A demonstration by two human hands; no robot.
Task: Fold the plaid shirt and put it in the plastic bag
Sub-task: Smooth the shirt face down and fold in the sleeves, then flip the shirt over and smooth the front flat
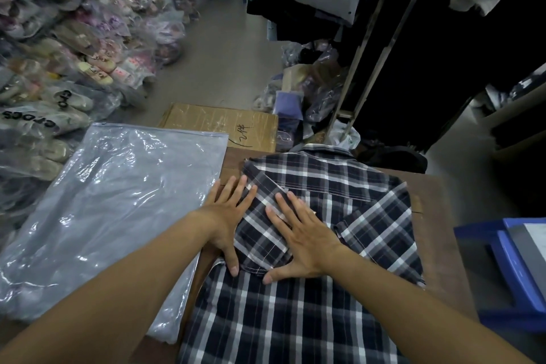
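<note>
The plaid shirt (339, 195), dark blue with white and grey checks, lies flat on the brown table (434, 216), collar at the far end. Both sleeves are folded in across its back. My left hand (227, 210) presses flat at the shirt's left edge, fingers spread, partly on the table. My right hand (301, 236) lies flat on the folded-in left sleeve, fingers apart. Neither hand grips anything. A clear plastic bag (118, 201) with a zip strip along its far edge lies flat to the left of the shirt, touching it.
A taped cardboard box (218, 121) sits beyond the bag. Heaps of bagged shoes (74, 47) fill the left side. A blue plastic stool (517, 269) stands at the right. Metal rack poles (360, 47) and hanging clothes rise behind the table. An aisle of grey floor (218, 38) runs ahead.
</note>
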